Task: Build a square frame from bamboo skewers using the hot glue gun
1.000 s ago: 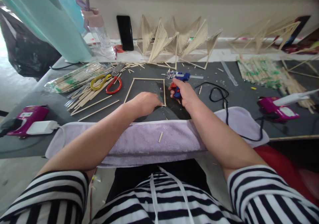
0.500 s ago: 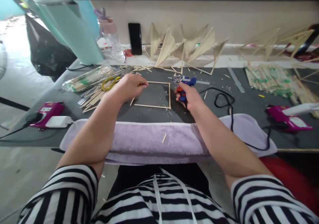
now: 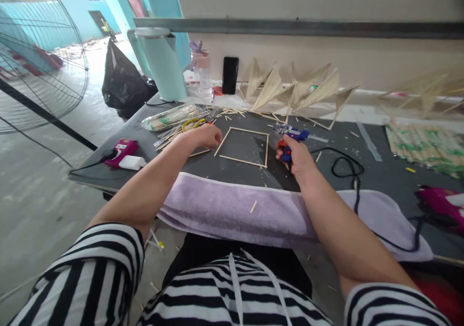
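Observation:
Four thin wooden sticks lie as a square frame (image 3: 267, 152) on the dark table, with a small gap at the near left corner. Just left of the frame's left stick (image 3: 223, 141), my left hand (image 3: 207, 135) is closed with curled fingers; whatever may be in them is hidden. My right hand (image 3: 295, 153) grips a blue glue gun (image 3: 297, 135) with an orange trigger, to the right of the frame. Its nozzle end points left, and a clear glue stick (image 3: 319, 139) juts from the back. A loose stick (image 3: 199, 153) lies below my left wrist.
Yellow-handled scissors (image 3: 194, 123), loose sticks and bagged sticks (image 3: 174, 117) lie at left. Finished stick models (image 3: 270, 86), a phone (image 3: 230, 76) and a bottle (image 3: 202, 72) stand at the back. A black cord (image 3: 348, 164) trails right. A lilac towel (image 3: 224, 205) covers the front edge.
The view has swung left and up. My left hand has drawn back from the frame's far left corner, and the left stick now shows fully. My right hand keeps holding the glue gun.

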Tool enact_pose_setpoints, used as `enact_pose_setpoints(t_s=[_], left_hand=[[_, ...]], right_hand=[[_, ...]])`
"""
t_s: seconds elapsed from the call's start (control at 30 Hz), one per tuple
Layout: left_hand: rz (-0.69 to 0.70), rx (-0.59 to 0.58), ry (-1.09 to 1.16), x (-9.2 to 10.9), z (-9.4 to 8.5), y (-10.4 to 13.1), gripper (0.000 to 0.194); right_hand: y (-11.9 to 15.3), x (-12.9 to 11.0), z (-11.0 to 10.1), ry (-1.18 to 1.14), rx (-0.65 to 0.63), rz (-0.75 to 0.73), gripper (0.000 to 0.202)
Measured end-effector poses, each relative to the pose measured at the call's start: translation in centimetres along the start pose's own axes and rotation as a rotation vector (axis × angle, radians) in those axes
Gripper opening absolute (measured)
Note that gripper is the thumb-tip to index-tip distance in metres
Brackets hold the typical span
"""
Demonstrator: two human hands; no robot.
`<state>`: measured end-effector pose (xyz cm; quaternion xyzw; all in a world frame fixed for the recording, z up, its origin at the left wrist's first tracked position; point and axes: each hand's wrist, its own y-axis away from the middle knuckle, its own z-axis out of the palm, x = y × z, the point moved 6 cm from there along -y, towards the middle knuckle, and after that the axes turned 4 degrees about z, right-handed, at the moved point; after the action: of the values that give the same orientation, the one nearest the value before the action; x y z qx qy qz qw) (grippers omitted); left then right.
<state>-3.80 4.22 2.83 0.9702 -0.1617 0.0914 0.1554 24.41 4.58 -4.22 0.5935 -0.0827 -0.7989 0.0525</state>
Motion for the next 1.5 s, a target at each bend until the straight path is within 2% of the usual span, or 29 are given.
enact_pose_setpoints(t_s=[0.1, 0.2, 0.3, 0.37, 0.47, 0.53, 0.57, 0.67, 0.77, 0.9, 1.03, 1.2, 1.33, 1.5], left_hand=[[-0.081, -0.022, -0.037, -0.3, -0.1, 0.4, 0.036], [-0.201, -0.05, 0.076, -0.6, 0.3, -0.1, 0.045], [-0.261, -0.03, 0.149, -1.1, 1.1, -1.4, 0.046], [-0.271, 0.025, 0.155, -1.8, 1.4, -2.3, 0.043], [-0.231, 0.132, 0.124, -2.9, 1.5, -2.7, 0.042], [-0.078, 0.268, 0.019, -2.5, 0.9, -2.4, 0.032], [0.002, 0.299, -0.028, -2.1, 0.7, -2.1, 0.028], [0.212, 0.207, -0.06, -0.2, 1.0, -1.2, 0.025], [0.275, 0.102, -0.061, 0.8, 1.3, -0.5, 0.023], [0.158, 0.118, -0.075, -0.4, 0.4, 0.2, 0.021], [0.05, 0.052, -0.109, -2.0, 0.2, 0.8, 0.019], [0.082, 0.02, -0.065, -2.0, 1.1, 0.2, 0.016], [0.117, 0.023, -0.094, -1.8, 1.9, -0.5, 0.018], [0.115, 0.023, -0.113, -1.4, 1.9, -0.4, 0.018]], right_hand=[[0.1, -0.2, 0.1, 0.01, -0.006, -0.024, 0.026], [0.1, -0.3, 0.2, 0.03, -0.017, -0.03, 0.029], [0.2, -0.4, 0.3, 0.034, -0.023, -0.039, 0.031], [0.4, -0.5, 0.5, 0.038, -0.032, -0.046, 0.032], [0.5, -0.4, 0.8, 0.043, -0.058, -0.053, 0.033], [0.5, -0.2, 1.0, 0.042, -0.069, -0.06, 0.033], [0.5, -0.1, 1.1, 0.043, -0.07, -0.063, 0.033], [0.4, -0.1, 1.2, 0.052, -0.065, -0.07, 0.033], [0.5, -0.4, 1.1, 0.075, -0.045, -0.077, 0.034], [0.8, -0.7, 0.8, 0.109, -0.034, -0.109, 0.035], [1.7, -1.0, 1.8, 0.189, -0.154, -0.15, 0.033], [4.5, -1.4, 5.5, 0.338, -0.332, -0.062, 0.033], [6.0, -1.8, 8.5, 0.424, -0.4, -0.011, 0.031], [5.6, -1.2, 9.7, 0.407, -0.417, -0.027, 0.03]])
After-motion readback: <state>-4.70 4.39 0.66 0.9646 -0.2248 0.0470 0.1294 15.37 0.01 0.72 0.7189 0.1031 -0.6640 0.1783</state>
